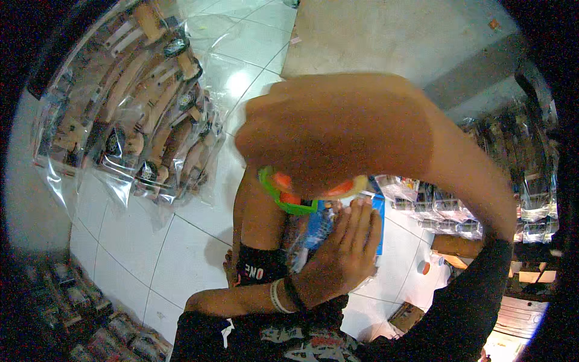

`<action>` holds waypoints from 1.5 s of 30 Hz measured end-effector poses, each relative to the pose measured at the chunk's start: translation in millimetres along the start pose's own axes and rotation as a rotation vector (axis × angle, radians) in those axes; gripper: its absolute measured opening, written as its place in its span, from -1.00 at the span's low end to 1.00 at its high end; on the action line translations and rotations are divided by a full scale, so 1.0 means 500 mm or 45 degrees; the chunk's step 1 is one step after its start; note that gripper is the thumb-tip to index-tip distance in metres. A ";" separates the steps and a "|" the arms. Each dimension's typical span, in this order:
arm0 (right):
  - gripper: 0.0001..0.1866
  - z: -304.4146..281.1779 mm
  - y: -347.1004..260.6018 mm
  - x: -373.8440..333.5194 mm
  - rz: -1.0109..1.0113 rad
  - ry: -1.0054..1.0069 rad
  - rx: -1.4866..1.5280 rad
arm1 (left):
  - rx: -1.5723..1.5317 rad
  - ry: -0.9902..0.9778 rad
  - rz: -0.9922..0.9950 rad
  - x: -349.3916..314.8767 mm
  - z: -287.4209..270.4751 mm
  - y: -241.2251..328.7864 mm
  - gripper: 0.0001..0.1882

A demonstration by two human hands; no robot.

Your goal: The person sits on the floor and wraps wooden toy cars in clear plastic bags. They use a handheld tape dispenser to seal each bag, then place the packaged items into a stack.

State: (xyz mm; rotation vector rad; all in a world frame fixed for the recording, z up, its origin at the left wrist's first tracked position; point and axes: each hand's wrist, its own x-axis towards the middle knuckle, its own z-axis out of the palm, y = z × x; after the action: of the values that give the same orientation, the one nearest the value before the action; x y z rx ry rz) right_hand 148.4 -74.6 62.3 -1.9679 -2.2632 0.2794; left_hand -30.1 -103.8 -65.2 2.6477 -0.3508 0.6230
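My right hand (338, 130) is raised close to the view, blurred, its fingers curled in a closed grip. Below its knuckles shows a green and orange thing with a curved rim (288, 202), like a tape dispenser; the hand covers most of it. Lower down, my left hand (347, 247) lies with fingers stretched flat on a blue package (379, 223) wrapped in clear plastic. That package rests by my lap, and its middle is hidden under the hand. A pale band and a dark band circle my left wrist.
Large clear bags (114, 108) of brown and black items lie on the white tiles (187, 253) at the left. More wrapped packs (446, 205) are stacked at the right, near a small orange cap (424, 267). Dark packages (72, 308) fill the lower left.
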 end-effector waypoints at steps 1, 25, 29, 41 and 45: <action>-0.62 0.001 0.009 -0.032 0.008 0.031 0.065 | -0.025 0.020 -0.010 -0.003 -0.004 -0.015 -0.46; -0.43 0.135 0.005 -0.508 0.394 0.525 0.448 | -0.062 -0.100 0.101 -0.008 -0.044 -0.100 -0.46; -0.37 0.135 0.004 -0.533 0.515 0.470 0.511 | -0.094 0.036 -0.039 -0.006 -0.046 -0.101 -0.39; -0.50 0.020 -0.058 -0.412 0.594 -0.328 0.065 | 0.004 -0.430 -0.089 0.041 -0.046 -0.079 -0.22; -0.63 0.091 -0.085 -0.431 0.661 -0.965 0.121 | -0.045 -0.404 -0.162 0.051 -0.063 -0.098 -0.27</action>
State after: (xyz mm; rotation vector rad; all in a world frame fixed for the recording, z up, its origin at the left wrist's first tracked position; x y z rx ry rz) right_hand 128.0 -295.7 32.5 -2.6779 -1.9223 1.3550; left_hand -3.6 -50.3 -43.1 2.7080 -0.2756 0.1542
